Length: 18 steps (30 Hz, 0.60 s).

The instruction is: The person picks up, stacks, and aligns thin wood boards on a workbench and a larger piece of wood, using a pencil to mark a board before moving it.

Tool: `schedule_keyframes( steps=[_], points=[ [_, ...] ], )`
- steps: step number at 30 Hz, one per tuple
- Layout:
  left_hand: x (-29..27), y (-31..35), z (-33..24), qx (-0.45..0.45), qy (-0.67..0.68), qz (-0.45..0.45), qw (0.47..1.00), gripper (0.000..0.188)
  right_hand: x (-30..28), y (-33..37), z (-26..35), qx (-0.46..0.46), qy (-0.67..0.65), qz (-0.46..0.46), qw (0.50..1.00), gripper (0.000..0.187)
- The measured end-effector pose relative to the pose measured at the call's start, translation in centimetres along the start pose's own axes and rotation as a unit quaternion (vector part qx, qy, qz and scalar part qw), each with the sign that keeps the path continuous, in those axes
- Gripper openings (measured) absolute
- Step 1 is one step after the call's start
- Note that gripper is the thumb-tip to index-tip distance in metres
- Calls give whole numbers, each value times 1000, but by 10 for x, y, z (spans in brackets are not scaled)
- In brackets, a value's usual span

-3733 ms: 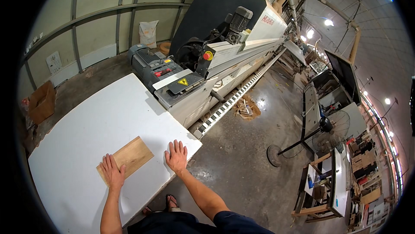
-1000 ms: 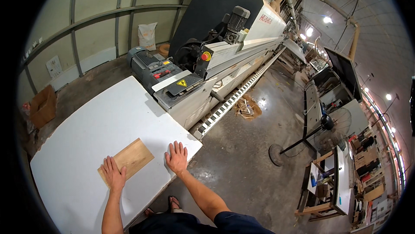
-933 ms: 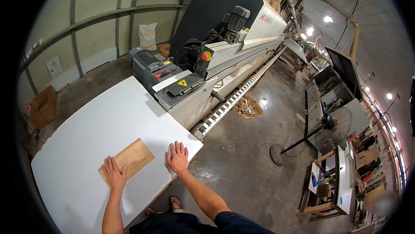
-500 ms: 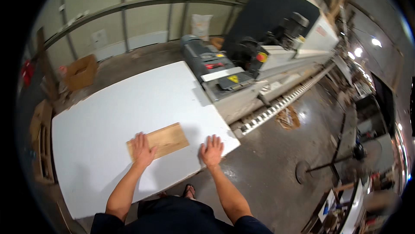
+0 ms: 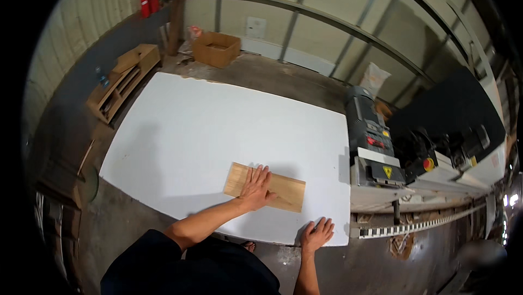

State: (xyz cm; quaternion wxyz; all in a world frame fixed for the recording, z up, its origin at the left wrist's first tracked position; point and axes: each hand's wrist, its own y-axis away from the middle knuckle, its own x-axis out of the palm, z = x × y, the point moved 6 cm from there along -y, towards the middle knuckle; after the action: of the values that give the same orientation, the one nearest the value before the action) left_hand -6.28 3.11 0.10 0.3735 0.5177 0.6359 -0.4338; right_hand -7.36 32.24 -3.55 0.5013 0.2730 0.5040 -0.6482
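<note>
A flat rectangular wooden board [image 5: 289, 189] with light brown grain lies on the large white tabletop [image 5: 218, 126], near its front edge. My left hand [image 5: 256, 189] rests on the board's left half, palm down with the fingers stretched out. To the right of the board, my right hand [image 5: 317, 234] lies on the front edge of the tabletop, its fingers spread and nothing in them. A gap of bare white surface separates the right hand from the board.
Against the table's right edge stands a grey and black machine [image 5: 376, 142] with a red-and-yellow button [image 5: 429, 163] and a slatted rail [image 5: 419, 227]. Beyond the table are a cardboard box [image 5: 216, 49], a wooden shelf unit [image 5: 122, 82] and red fire extinguishers [image 5: 145, 4].
My view has swung left, so the table and machine appear further right. Both hands keep their places, the left on the board and the right at the table edge.
</note>
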Motion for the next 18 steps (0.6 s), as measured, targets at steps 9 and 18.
schedule_keyframes(
  steps=[9, 18],
  points=[
    [10, 10, 10, -40, -46, -36, 997, 79, 6, 3, -5, -9, 40, 15, 999, 51],
    [10, 13, 9, -30, -89, -34, 995, 79, -1, 2, 0, -46, 55, -6, 997, 50]
  ],
)
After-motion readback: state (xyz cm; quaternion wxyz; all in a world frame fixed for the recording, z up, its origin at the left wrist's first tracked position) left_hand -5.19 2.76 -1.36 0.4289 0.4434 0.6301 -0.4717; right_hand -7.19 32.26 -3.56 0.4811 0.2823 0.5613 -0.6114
